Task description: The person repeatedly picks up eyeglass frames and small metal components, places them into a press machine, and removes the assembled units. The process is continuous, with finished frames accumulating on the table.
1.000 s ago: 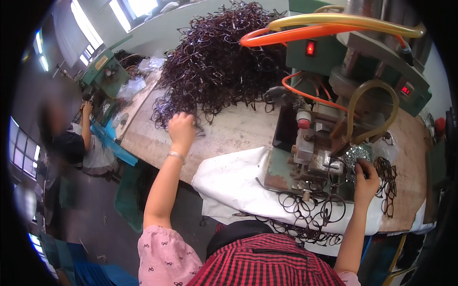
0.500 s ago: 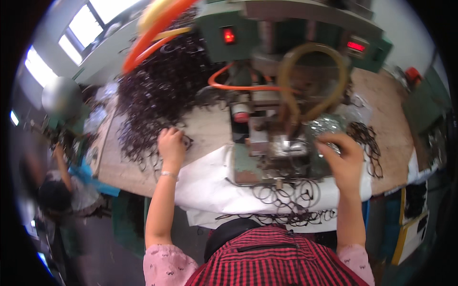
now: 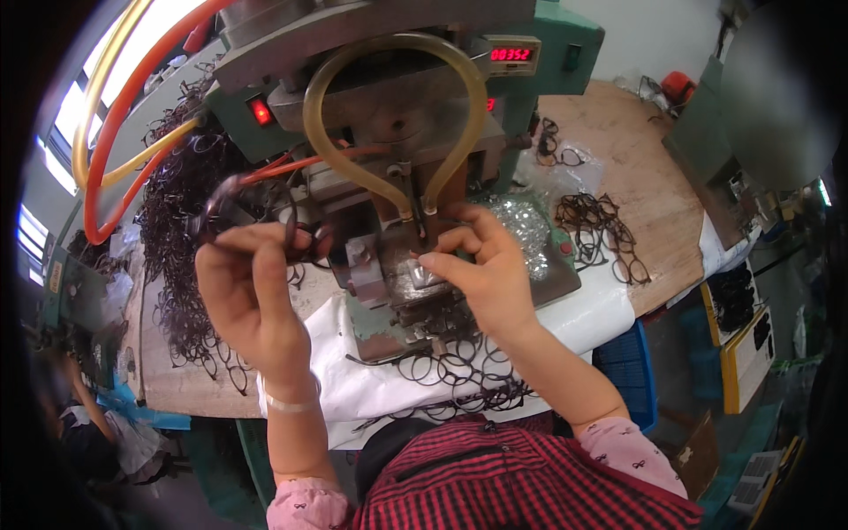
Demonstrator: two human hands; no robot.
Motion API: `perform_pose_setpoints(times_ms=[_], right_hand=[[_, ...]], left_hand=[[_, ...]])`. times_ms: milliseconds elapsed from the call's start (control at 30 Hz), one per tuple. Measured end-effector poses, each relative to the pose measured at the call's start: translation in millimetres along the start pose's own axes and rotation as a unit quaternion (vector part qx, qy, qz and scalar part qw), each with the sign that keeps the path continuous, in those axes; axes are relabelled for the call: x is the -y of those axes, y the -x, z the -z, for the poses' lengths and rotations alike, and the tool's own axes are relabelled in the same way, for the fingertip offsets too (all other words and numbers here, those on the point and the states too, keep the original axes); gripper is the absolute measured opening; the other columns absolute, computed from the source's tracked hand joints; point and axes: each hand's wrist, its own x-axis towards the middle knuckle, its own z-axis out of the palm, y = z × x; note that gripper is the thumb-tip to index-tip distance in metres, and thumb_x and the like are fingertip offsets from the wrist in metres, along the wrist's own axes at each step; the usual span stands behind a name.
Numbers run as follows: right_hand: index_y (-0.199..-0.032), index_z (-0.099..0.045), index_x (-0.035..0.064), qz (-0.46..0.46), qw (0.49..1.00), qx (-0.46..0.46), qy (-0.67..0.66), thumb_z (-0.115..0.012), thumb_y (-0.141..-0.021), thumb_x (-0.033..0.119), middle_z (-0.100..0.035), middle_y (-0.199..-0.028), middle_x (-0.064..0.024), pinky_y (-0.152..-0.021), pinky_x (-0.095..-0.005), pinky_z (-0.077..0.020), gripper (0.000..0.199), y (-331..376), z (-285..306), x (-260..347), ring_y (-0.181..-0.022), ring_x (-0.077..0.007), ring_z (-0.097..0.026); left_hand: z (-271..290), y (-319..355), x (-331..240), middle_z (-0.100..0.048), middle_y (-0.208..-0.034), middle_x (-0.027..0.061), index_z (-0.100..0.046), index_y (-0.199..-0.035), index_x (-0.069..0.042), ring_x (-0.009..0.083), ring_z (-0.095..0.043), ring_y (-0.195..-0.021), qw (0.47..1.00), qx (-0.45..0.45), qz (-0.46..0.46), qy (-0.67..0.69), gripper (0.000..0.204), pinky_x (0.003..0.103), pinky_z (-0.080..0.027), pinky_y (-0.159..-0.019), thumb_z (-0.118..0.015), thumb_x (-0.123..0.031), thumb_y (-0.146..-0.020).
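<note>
My left hand (image 3: 256,305) is raised left of the machine's work fixture. Its fingers are closed on a dark eyeglass frame (image 3: 293,231), partly hidden behind them. My right hand (image 3: 490,274) reaches over the metal fixture (image 3: 402,281), thumb and index finger pinched together. Anything between those fingertips is too small to make out. Above the fixture stands a green press machine (image 3: 556,53) with a looped yellowish tube (image 3: 311,110). Close beyond my right hand lies a clear bag of small shiny parts (image 3: 530,231).
A large heap of dark eyeglass frames (image 3: 181,230) covers the table's left side. More frames (image 3: 601,230) lie right of the machine, and others (image 3: 450,367) sit on white sheeting in front. A blue basket (image 3: 632,375) stands below the table edge. Another person (image 3: 88,433) sits far left.
My left hand has come up from the heap's edge toward the machine with an eyeglass frame. My right hand has moved from beside the shiny parts onto the fixture. The view has shifted.
</note>
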Motion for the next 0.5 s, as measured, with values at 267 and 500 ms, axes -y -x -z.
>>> perform_pose_setpoints(times_ms=[267,500], right_hand=[[-0.105,-0.072,0.005,0.198,0.872,-0.027,0.446,-0.074,-0.078,0.009,-0.067,-0.12,-0.0147,-0.102,-0.0413,-0.0457,0.027,16,63,4,-0.117,-0.0322,-0.06],[-0.083,-0.065,0.0044,0.208,0.721,-0.127,0.649,-0.073,-0.075,0.009,-0.065,-0.119,-0.014,-0.092,-0.0483,-0.047,0.013,-5,126,-57,-0.123,-0.0365,-0.053]], left_hand=[[12,35,-17,-0.069,-0.092,0.0184,-0.055,-0.081,-0.001,0.03,-0.07,-0.073,0.94,0.284,-0.143,-0.121,0.011,0.04,-0.058,-0.071,-0.063,-0.009,-0.084],[-23,54,11,-0.07,-0.104,0.0095,-0.058,-0.088,-0.007,0.0211,-0.066,-0.081,0.851,0.327,-0.386,-0.142,0.026,0.035,-0.063,-0.073,-0.079,-0.008,-0.072]])
